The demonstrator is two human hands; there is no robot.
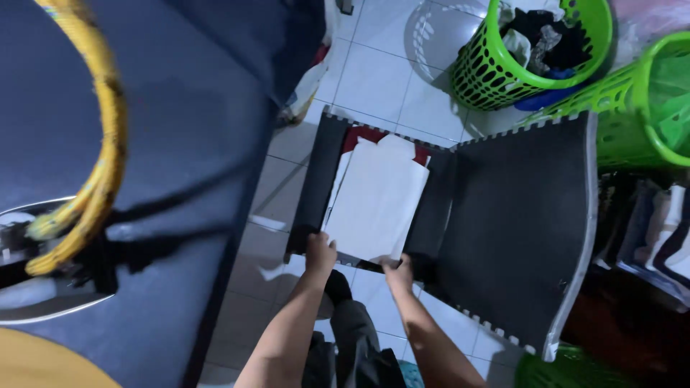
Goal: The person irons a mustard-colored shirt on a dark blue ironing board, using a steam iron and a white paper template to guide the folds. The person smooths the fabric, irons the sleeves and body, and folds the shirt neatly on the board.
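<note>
White tiled floor (374, 79) carries a black hinged plastic folding board (517, 208). Folded white cloth (377, 197) lies on the board's centre panel. Two green perforated plastic baskets (496, 72) stand at the floor's far edge.

Home laundry/ironing corner. Evidence: white tiled floor (374, 79), two green perforated laundry baskets, one (503, 65) full of crumpled clothes, other (647, 108) at right edge. Black clothes-folding board (503, 208) on floor with a white garment (377, 197) laid flat on it. Stack of folded clothes (647, 230) at right. Dark padded ironing-type surface (165, 144) at left, yellow cord (104, 136) over it.
</note>
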